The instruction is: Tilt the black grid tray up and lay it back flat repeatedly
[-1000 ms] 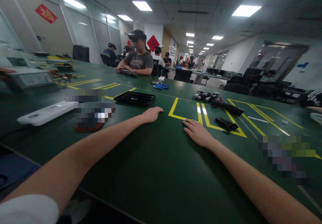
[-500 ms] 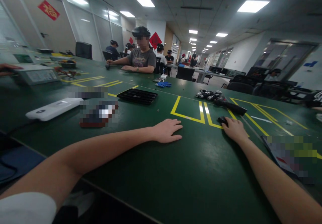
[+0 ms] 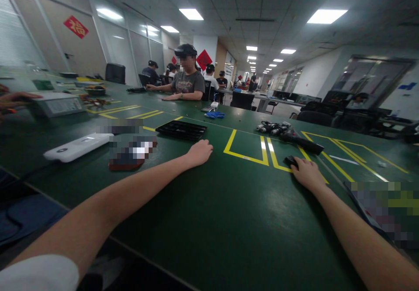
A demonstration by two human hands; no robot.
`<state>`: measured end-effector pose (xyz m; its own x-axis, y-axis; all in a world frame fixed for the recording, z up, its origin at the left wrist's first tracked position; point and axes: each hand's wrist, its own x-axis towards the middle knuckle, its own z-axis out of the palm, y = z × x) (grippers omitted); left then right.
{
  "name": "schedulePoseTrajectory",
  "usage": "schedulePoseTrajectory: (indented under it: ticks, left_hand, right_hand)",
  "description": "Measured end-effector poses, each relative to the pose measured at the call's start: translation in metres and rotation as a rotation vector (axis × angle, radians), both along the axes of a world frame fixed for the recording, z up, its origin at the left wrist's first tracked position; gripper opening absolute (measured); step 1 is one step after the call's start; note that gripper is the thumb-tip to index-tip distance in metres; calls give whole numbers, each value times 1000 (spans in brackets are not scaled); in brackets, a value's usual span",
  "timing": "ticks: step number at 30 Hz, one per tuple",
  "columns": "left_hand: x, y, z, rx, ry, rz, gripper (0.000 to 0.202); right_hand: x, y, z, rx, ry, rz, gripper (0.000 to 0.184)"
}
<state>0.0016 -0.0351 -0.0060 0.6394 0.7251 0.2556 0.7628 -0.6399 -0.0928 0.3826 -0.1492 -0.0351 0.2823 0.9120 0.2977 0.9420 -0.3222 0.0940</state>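
My left hand (image 3: 200, 152) rests on the green table (image 3: 229, 221) just in front of a black ridged plastic tray (image 3: 181, 130). Its fingers are curled together and pointed down; whatever lies under the fingertips is hidden. A gap separates the hand from the tray. Farther right, my right hand (image 3: 307, 172) has its fingers closed around a small black object (image 3: 290, 161), whose kind is mostly covered by the hand. That object sits beside a yellow tape line on the tabletop.
A white elongated device (image 3: 78, 146) and a partly blurred brown-edged item (image 3: 126, 164) lie left. Black cables with metal connectors (image 3: 275, 128) and blue gloves (image 3: 214, 114) lie farther back. A person in a headset (image 3: 186, 79) sits opposite. Another person's hand touches a grey box (image 3: 63, 104).
My left hand has moved forward and left, its spread fingers now curled in. A tiny grey bit seen there before is now covered by it. My right hand stays on the black object.
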Motion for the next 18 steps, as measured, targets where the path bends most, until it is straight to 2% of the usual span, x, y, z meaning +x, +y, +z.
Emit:
schedulePoseTrajectory:
  ticks: [5, 13, 14, 15, 18]
  left_hand:
    - [1, 4, -5, -46, -20, -23, 28]
    - [-3, 0, -1, -134, -97, -39, 24]
    - [-2, -1, -2, -154, -155, -43, 23]
    - [-2, 0, -2, -206, -299, -27, 19]
    - [-2, 12, 1, -438, -1021, 142, 9]
  right_hand:
    - [0, 0, 1, -26, 12, -24, 52]
    - [1, 0, -2, 19, -22, 13, 49]
    - [1, 0, -3, 19, -27, 14, 50]
    - [2, 0, -4, 18, -28, 15, 50]
    - [3, 1, -4, 18, -23, 14, 50]
